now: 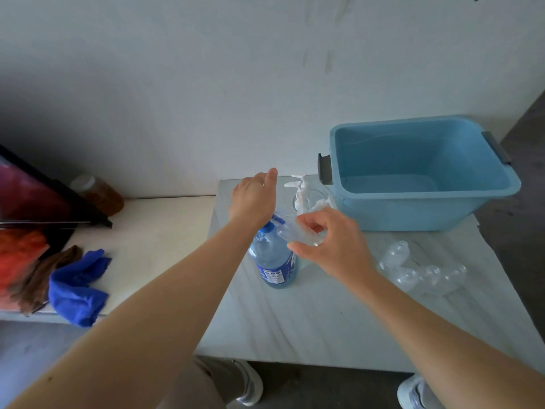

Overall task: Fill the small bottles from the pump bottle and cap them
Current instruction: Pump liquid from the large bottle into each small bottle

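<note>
A person's right hand [333,246] pinches a small clear bottle [290,231] between thumb and curled fingers, holding it tilted with its mouth against the spout of a blue pump bottle [274,261]. The left hand [253,199] lies palm-down over the pump head [277,220], thumb stuck out; its other fingers point away from the camera, and whether they are curled or straight cannot be told. The pump bottle stands upright near the middle of a pale table [295,320], holding clear blue liquid. At the bottle's 3 o'clock, well apart from it, a heap of empty clear bottles [421,274] lies on its side. At 1 o'clock a light blue tub [413,214] with grey handles sits at the table's far edge, against the wall. Just beside the tub, at the bottle's 12 o'clock, white pump tops [300,190] stand together; what holds them is too faint to tell. At 9 o'clock, on a lower cream ledge [153,231], lie a blue cloth [76,287] and a brown cloth [44,276], touching each other. Beyond them, at 10 o'clock, a jar [100,193] of amber contents stands beside a dark-framed red picture [29,196].
</note>
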